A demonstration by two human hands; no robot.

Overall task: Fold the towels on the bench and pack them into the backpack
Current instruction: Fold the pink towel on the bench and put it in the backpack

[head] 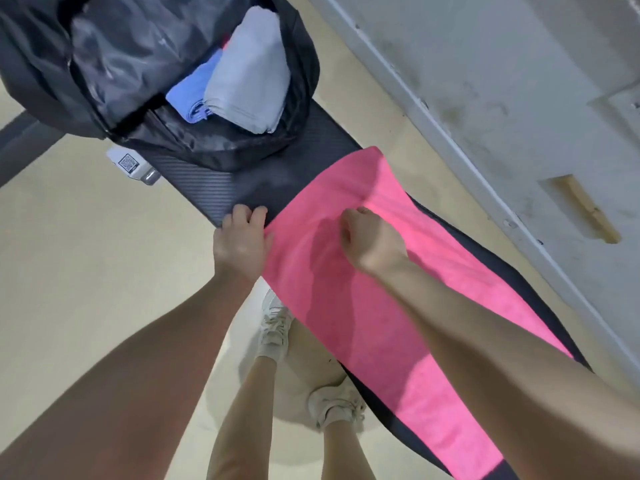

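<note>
looking down, i see the pink towel (pixel 374 289) lying flat along the black bench (pixel 214 188). my left hand (pixel 242 237) curls its fingers over the towel's near corner at the bench edge. my right hand (pixel 370 237) pinches the towel's middle. the open backpack (pixel 45 81) sits at the bench's far end, holding a grey towel (pixel 249 77) and a blue towel (pixel 194 91).

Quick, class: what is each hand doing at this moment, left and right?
Left hand: grips the near corner of the pink towel at the bench edge.
Right hand: fingers curled, pinching the towel's middle.
</note>
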